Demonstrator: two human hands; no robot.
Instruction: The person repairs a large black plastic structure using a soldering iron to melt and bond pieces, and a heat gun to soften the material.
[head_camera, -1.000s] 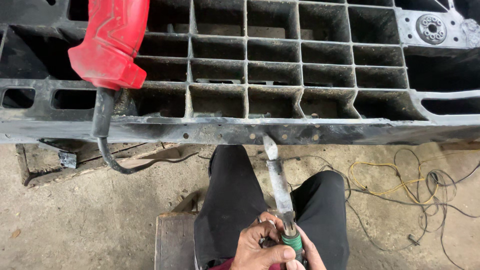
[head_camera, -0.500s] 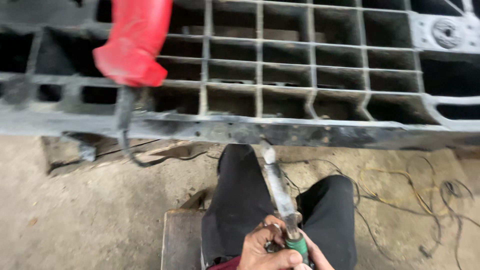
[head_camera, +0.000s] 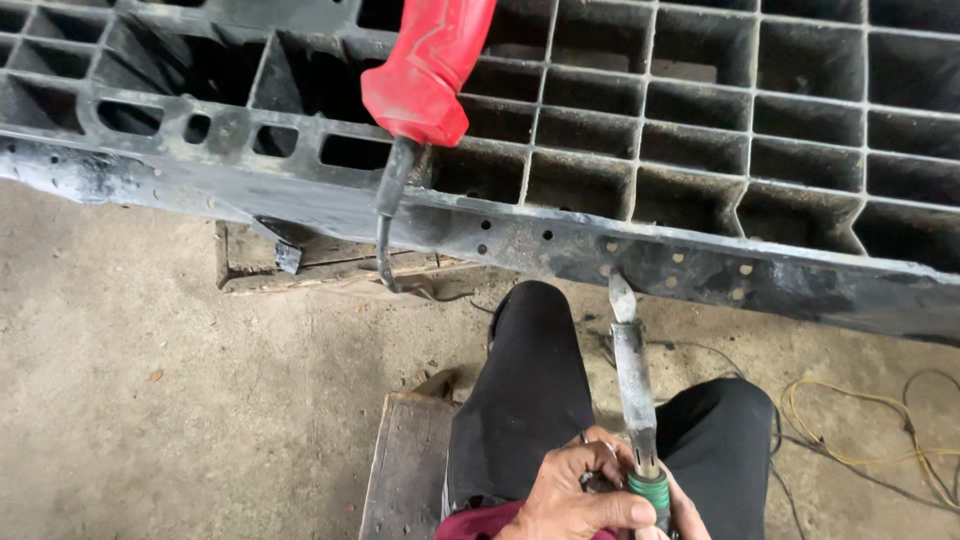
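Both hands, the left hand and the right hand, have their fingers wrapped around the green-collared soldering iron, its flat tip just short of the black pallet's near edge, bare concrete floor open leftward, the view having shifted right since earlier.

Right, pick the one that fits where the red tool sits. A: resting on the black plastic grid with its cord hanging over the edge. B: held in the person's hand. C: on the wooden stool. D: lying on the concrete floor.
A: the red tool lies on the black plastic grid, and its dark cord droops over the front edge.
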